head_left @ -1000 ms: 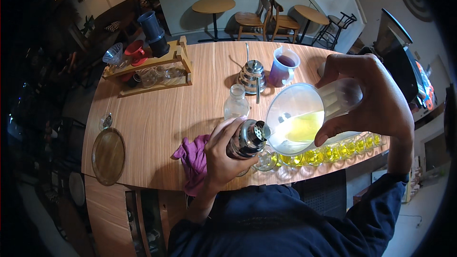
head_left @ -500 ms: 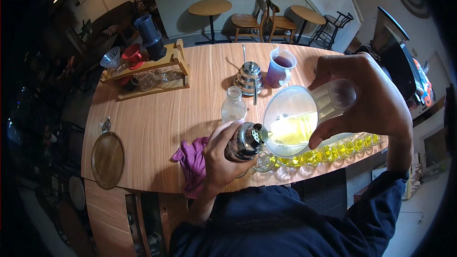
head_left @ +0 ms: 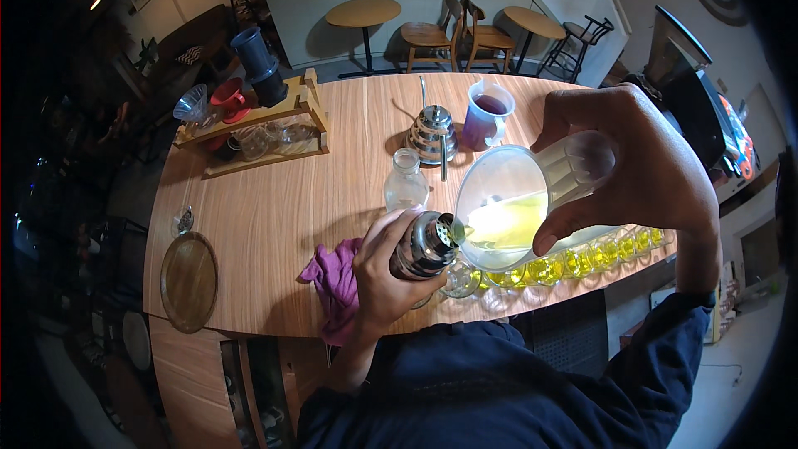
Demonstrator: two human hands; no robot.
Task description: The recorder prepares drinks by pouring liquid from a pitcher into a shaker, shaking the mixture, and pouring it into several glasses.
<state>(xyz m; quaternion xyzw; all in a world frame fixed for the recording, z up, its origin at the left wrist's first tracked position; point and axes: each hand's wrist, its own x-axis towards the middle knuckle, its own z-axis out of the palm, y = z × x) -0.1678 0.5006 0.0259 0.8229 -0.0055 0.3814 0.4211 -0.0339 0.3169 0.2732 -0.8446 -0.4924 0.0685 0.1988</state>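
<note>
My left hand (head_left: 378, 278) is wrapped round a metal cocktail shaker (head_left: 414, 256), tilted to the right with the holes of its strainer top showing. My right hand (head_left: 657, 170) grips a translucent plastic pitcher (head_left: 499, 170) at its handle side. The pitcher is tipped left, and yellow liquid (head_left: 514, 220) lies along its lower wall up to the spout. That spout meets the shaker's mouth. Below the pitcher, a row of small glasses (head_left: 578, 263) runs along the table's near edge, several of them holding yellow liquid. Just beyond the shaker stands a clear glass bottle (head_left: 406, 189).
A steel gooseneck kettle (head_left: 432, 133) and a jug of dark purple liquid (head_left: 486, 116) stand farther back. A purple cloth (head_left: 337, 283) lies left of my left hand. At the left are a wooden tray (head_left: 189, 283) and a wooden rack (head_left: 258, 129) with coffee drippers.
Both hands keep hold of the shaker and pitcher, spout still at the shaker's mouth. The whole view has shifted slightly; little else differs.
</note>
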